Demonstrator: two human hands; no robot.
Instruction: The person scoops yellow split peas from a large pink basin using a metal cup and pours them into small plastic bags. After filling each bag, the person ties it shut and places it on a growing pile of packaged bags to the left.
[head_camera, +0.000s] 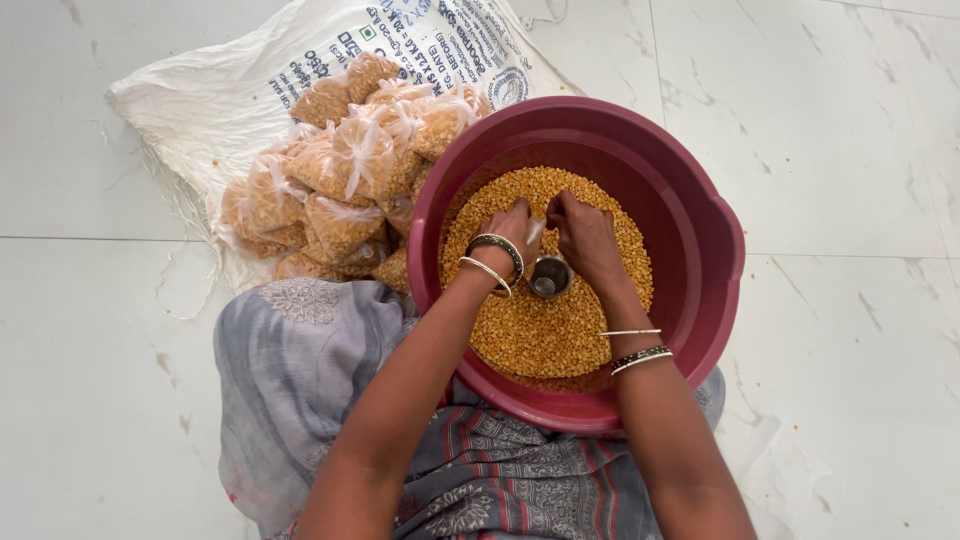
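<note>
Both hands work over a large maroon plastic tub (700, 240) filled with yellow split lentils (540, 340), and the step appears to be filling a small clear plastic bag (537, 230), which shows only as a pale sliver pinched between them. To do it well, the bag's mouth wants holding wide and low over the lentils so that nothing spills beyond the tub rim. The left hand (508, 232) is curled with its fingers closed on the bag's edge, and the right hand (585, 238) is likewise closed on the other side; how firmly either grips cannot be told. A small steel measuring cup (549, 277) sits upright in the lentils just below the hands, untouched. Beside the tub, a heap of tied lentil packets (345, 190) rests on a white woven sack (200, 100) spread on the white tile floor (850, 130).
</note>
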